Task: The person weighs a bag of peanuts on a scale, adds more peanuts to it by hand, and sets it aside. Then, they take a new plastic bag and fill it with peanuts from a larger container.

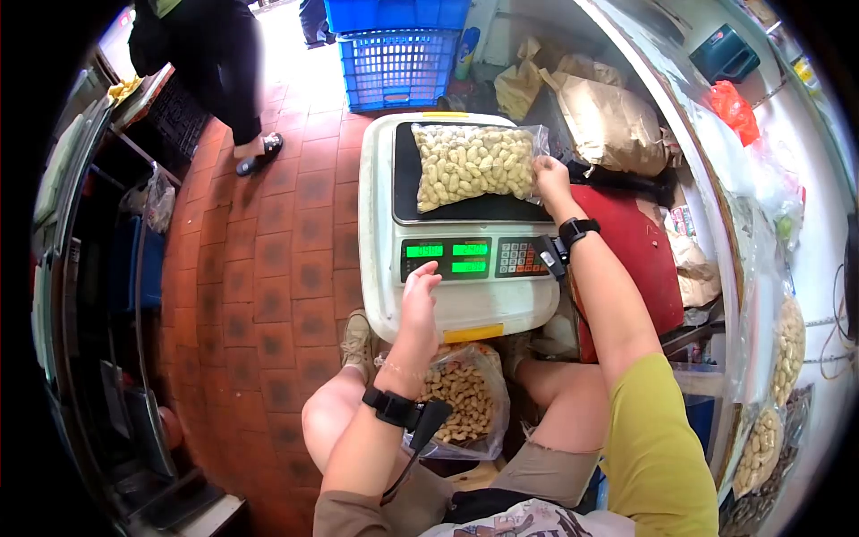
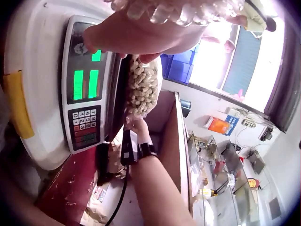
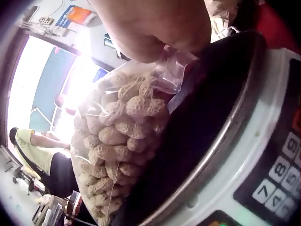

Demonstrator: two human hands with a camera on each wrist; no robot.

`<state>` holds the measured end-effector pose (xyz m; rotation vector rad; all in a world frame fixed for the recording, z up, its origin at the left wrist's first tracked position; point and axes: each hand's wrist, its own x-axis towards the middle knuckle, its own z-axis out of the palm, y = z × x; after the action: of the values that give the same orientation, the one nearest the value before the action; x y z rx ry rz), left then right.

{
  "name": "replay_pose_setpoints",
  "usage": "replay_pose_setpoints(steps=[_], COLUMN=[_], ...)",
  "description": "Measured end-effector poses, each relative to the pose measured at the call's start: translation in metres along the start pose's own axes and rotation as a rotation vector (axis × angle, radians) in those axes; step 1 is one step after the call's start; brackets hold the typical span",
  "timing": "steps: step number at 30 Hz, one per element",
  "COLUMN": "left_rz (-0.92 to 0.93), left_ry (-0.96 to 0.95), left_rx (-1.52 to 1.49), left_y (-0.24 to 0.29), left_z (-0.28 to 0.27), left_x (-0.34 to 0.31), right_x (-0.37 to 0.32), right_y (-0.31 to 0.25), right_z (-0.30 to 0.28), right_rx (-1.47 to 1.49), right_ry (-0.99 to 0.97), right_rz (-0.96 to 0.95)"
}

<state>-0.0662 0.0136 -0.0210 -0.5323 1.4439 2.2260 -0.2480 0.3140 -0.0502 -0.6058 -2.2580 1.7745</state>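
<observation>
A clear plastic bag of unshelled peanuts lies on the dark pan of a digital scale. At the bag's right end my right hand pinches the gathered plastic; in the right wrist view that hand covers part of the bag's end. My left hand hovers by the lit green display, holding nothing, its fingers loosely bent. The left wrist view shows the same hand overlapping the display's upper part. The keypad sits between both arms.
The scale stands on a white lidded bin. Below it, between my knees, is an open bag of loose peanuts. Blue crates stand behind. Brown paper sacks and a red board are at right. A person stands at upper left.
</observation>
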Motion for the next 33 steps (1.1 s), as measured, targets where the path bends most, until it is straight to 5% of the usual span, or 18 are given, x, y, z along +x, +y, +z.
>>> replay_pose_setpoints(steps=[8,33], left_rz=[0.096,0.116], left_ry=[0.126,0.138], left_rx=[-0.147,-0.278], left_y=[0.027,0.033], left_z=[-0.01,-0.016], left_x=[0.005,0.006], right_x=[-0.022,-0.013], right_y=[-0.021,0.009], right_z=[-0.018,-0.041], right_rx=[0.276,0.092], right_ry=[-0.141,-0.004], right_rz=[0.323,0.095])
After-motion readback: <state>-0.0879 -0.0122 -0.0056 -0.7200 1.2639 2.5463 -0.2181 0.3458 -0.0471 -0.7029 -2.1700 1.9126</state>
